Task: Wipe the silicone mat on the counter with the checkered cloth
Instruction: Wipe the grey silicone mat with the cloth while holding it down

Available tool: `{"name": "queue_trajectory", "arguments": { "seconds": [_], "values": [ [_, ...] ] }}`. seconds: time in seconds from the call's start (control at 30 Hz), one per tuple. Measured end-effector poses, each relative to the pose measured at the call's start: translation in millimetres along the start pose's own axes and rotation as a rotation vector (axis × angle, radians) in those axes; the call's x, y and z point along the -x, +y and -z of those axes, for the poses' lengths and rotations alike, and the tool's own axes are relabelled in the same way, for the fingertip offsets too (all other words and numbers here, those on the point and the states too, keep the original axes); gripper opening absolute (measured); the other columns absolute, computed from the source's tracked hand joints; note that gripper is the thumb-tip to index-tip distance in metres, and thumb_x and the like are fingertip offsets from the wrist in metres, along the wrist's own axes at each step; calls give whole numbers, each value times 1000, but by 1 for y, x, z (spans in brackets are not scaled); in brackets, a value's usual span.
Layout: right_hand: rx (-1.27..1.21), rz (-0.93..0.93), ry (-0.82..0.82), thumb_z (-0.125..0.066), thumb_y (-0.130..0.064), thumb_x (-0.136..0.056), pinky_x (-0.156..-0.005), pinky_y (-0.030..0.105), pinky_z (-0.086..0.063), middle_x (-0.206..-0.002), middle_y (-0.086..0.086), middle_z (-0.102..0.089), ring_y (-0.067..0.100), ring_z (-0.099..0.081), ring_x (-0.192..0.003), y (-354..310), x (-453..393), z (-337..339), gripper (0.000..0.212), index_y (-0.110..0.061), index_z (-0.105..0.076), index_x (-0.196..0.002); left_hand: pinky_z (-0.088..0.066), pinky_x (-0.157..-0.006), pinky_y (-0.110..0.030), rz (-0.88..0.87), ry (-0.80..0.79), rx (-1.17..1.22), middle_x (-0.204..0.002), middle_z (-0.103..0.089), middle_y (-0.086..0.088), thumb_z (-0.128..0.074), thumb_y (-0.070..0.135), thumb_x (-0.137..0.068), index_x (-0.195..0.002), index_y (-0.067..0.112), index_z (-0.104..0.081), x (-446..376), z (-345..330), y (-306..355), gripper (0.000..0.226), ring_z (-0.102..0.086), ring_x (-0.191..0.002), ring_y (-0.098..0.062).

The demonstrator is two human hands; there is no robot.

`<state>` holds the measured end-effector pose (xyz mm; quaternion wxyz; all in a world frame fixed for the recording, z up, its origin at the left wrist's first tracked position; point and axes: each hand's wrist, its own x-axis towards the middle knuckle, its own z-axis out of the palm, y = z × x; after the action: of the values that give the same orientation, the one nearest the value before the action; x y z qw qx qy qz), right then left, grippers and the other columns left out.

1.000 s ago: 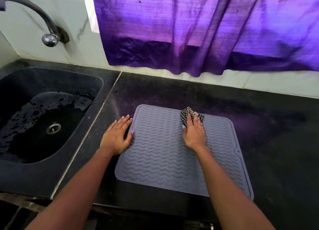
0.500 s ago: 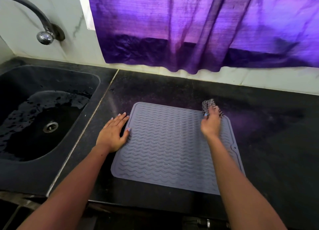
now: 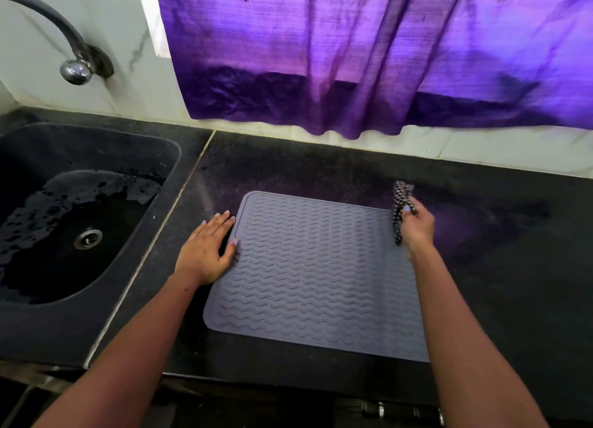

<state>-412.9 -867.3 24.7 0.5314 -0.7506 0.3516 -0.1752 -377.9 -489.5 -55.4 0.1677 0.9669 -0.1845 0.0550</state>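
A grey silicone mat (image 3: 308, 273) with a wavy ribbed pattern lies flat on the black counter (image 3: 500, 267). My left hand (image 3: 207, 251) rests flat, fingers spread, on the counter at the mat's left edge, with the thumb on the mat. My right hand (image 3: 417, 227) is over the mat's far right corner, closed around the bunched black-and-white checkered cloth (image 3: 401, 203). The cloth sticks up and hangs down from my fist, and looks lifted a little off the mat. My right forearm hides the mat's right edge.
A black sink (image 3: 64, 228) with a wet basin and a drain sits left of the counter, under a curved tap (image 3: 75, 68). A purple curtain (image 3: 369, 52) hangs over the white tiled wall behind. The counter's front edge runs just below the mat.
My right hand has swept the cloth from the mat's far middle rightward to its far right corner, and the cloth now stands up in my fist. My left hand has stayed put.
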Motion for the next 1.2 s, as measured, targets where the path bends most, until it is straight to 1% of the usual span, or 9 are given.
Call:
{"name": "queue_trajectory", "arguments": {
  "seconds": [0.13,0.3,0.5,0.6,0.67,0.77,0.97,1.1,1.2],
  "values": [
    [472,276,6,-43,-3,-94,-111,38,-30,-156,4,-23,30,-37,-136,21,39,11,52,-17,-37,-144,-7,-118,-29,4,-2,-2,-154,-27,0,-12,58,-84,-145,15,-33,0,0,0,77,-20,-143,-12],
    [864,290,-175,-39,-23,-98,-118,40,-10,-159,9,7,27,-5,-147,65,56,1,62,-21,-7,-151,-8,-119,-30,12,-7,-1,-154,-26,1,-11,59,-84,-145,16,-32,0,-1,0,77,-19,-143,-12],
    [701,230,-275,-37,-23,-100,-117,39,-15,-159,5,1,26,-12,-146,54,43,6,54,-19,-16,-150,-9,-119,-32,11,-16,-4,-154,-26,0,-10,59,-84,-145,16,-32,0,-1,-1,78,-20,-144,-13],
    [265,116,-272,-38,-8,-99,-101,27,-36,-153,5,-30,17,-49,-119,36,35,20,44,-11,-37,-143,-8,-118,-31,6,-21,-3,-154,-26,-1,-9,59,-83,-145,15,-32,0,1,0,80,-20,-144,-14],
    [141,64,-130,-40,-8,-98,-104,27,-35,-145,5,-43,18,-50,-122,26,32,36,42,-13,-44,-140,-7,-118,-31,0,-28,3,-154,-26,-2,-8,60,-82,-145,14,-32,0,2,0,82,-19,-144,-15],
    [400,140,10,-42,-9,-97,-113,30,-23,-154,7,-27,24,-30,-141,31,54,49,48,-14,-36,-144,-7,-118,-32,0,-21,15,-154,-26,-3,-8,60,-81,-145,13,-32,0,1,0,83,-19,-144,-16],
    [877,325,-100,-37,-21,-98,-119,37,-10,-159,9,1,25,-3,-147,90,99,28,58,-14,-12,-151,-8,-118,-33,-9,-22,20,-153,-28,-5,-9,60,-81,-144,11,-34,1,4,2,84,-21,-143,-18],
    [759,319,-145,-41,-16,-97,-117,37,-18,-159,9,-8,26,-15,-145,87,90,35,55,-12,-22,-149,-9,-118,-34,-14,-23,17,-153,-29,-6,-11,58,-82,-143,10,-36,2,4,2,82,-23,-143,-19],
    [430,221,-148,-44,-5,-95,-114,28,-19,-153,6,-27,22,-26,-142,78,82,42,48,-11,-38,-143,-11,-118,-35,-14,-19,25,-153,-30,-7,-11,58,-81,-143,9,-36,2,5,2,82,-23,-143,-19]
  ]
}}
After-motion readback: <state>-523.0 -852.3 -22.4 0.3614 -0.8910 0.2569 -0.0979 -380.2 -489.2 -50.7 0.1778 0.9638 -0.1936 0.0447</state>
